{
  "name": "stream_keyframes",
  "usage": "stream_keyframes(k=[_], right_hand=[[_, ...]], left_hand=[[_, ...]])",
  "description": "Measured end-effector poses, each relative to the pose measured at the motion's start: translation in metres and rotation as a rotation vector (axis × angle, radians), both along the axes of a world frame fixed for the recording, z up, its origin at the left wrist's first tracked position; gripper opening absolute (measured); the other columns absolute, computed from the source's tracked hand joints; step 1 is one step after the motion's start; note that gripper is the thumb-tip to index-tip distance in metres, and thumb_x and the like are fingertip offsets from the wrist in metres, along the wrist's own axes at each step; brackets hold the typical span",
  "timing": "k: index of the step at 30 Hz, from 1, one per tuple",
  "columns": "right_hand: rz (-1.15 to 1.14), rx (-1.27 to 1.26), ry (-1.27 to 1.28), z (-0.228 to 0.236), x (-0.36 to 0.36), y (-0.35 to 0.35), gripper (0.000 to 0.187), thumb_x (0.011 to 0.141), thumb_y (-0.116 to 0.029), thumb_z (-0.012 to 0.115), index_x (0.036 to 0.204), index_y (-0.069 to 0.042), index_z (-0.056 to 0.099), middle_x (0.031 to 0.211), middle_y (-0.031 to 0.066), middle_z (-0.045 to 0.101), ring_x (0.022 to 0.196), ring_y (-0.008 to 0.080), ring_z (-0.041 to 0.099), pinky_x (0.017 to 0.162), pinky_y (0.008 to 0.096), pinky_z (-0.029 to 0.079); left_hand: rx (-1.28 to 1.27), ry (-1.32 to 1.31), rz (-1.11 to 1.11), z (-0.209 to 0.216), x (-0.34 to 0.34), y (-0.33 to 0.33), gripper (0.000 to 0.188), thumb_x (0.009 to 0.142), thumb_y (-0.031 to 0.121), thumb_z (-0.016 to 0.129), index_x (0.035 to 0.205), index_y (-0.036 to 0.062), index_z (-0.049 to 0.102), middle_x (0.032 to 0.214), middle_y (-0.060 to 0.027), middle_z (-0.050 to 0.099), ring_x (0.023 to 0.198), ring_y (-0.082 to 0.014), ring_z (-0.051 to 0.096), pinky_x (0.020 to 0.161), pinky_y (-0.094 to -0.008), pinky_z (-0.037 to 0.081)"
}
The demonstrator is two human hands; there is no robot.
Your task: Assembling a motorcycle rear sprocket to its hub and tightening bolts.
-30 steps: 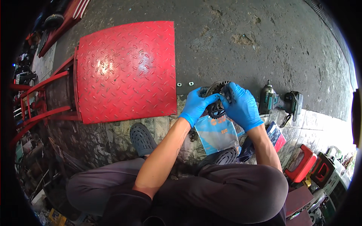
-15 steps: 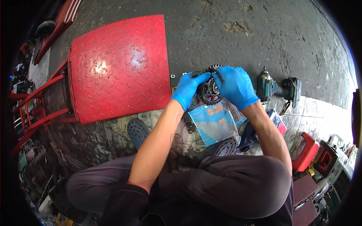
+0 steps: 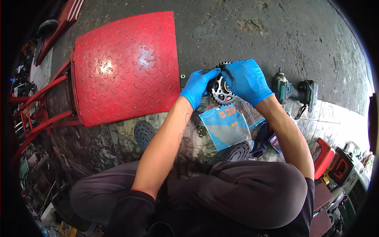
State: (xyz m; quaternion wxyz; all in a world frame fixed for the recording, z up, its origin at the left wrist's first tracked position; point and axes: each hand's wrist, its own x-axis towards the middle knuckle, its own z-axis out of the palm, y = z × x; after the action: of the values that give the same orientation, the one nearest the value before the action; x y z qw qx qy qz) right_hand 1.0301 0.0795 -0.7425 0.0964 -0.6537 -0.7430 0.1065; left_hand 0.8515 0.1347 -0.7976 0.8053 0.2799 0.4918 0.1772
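Both my hands wear blue gloves and grip a toothed metal sprocket (image 3: 219,91) held above the concrete floor. My left hand (image 3: 196,86) clasps its left rim, fingertips over the top. Over the sprocket's upper right side lies my right hand (image 3: 246,81), with something dark pinched against the teeth. Just below the sprocket lies a blue and clear plastic packet (image 3: 227,126) on the ground between my feet.
A red checker-plate ramp (image 3: 124,65) on a red frame lies to the left. Right of my hands rest a dark green cordless impact tool (image 3: 281,87) and a second tool part (image 3: 308,94). Red toolboxes (image 3: 325,158) stand at the right edge. My sandals (image 3: 143,133) and knees fill the lower part.
The hands and sprocket have stayed together while the view shifted slightly; the sprocket now shows more of its face and teeth between the gloves.
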Motion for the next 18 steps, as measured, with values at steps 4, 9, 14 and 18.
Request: stream_keyframes(k=[4, 9, 14, 18], right_hand=[[0.023, 0.053, 0.012, 0.001, -0.003, 0.001, 0.017, 0.08, -0.025, 0.062, 0.081, -0.008, 0.063, 0.076, 0.0129, 0.068, 0.059, 0.0339, 0.062, 0.058, 0.041, 0.048], [0.012, 0.042, -0.051, 0.011, -0.005, 0.001, 0.017, 0.081, -0.025, 0.063, 0.084, -0.008, 0.062, 0.077, 0.0121, 0.067, 0.064, 0.0338, 0.062, 0.063, 0.0408, 0.046], [0.031, 0.09, -0.043, 0.009, -0.003, 0.002, 0.016, 0.082, -0.026, 0.062, 0.084, -0.009, 0.062, 0.076, 0.012, 0.066, 0.066, 0.0342, 0.061, 0.066, 0.0401, 0.045], [0.06, 0.067, -0.055, 0.01, -0.002, 0.005, 0.017, 0.083, -0.027, 0.061, 0.083, -0.01, 0.062, 0.075, 0.0118, 0.066, 0.067, 0.034, 0.061, 0.068, 0.0398, 0.045]], left_hand=[[-0.023, 0.004, 0.029, 0.005, 0.0, -0.003, 0.027, 0.087, 0.023, 0.074, 0.099, -0.0009, 0.072, 0.089, -0.0106, 0.073, 0.073, -0.0149, 0.068, 0.063, -0.0243, 0.055], [-0.055, -0.026, 0.087, 0.006, 0.0, -0.009, 0.025, 0.087, 0.02, 0.073, 0.099, -0.0014, 0.071, 0.089, -0.0105, 0.072, 0.072, -0.015, 0.067, 0.063, -0.024, 0.055], [-0.066, -0.058, 0.075, 0.002, -0.005, -0.012, 0.025, 0.09, 0.016, 0.069, 0.107, -0.0014, 0.071, 0.097, -0.0114, 0.073, 0.08, -0.016, 0.068, 0.071, -0.0242, 0.054], [-0.065, -0.076, 0.078, 0.0, -0.007, -0.013, 0.024, 0.091, 0.015, 0.068, 0.108, -0.0015, 0.071, 0.098, -0.0117, 0.073, 0.082, -0.0164, 0.068, 0.073, -0.0244, 0.053]])
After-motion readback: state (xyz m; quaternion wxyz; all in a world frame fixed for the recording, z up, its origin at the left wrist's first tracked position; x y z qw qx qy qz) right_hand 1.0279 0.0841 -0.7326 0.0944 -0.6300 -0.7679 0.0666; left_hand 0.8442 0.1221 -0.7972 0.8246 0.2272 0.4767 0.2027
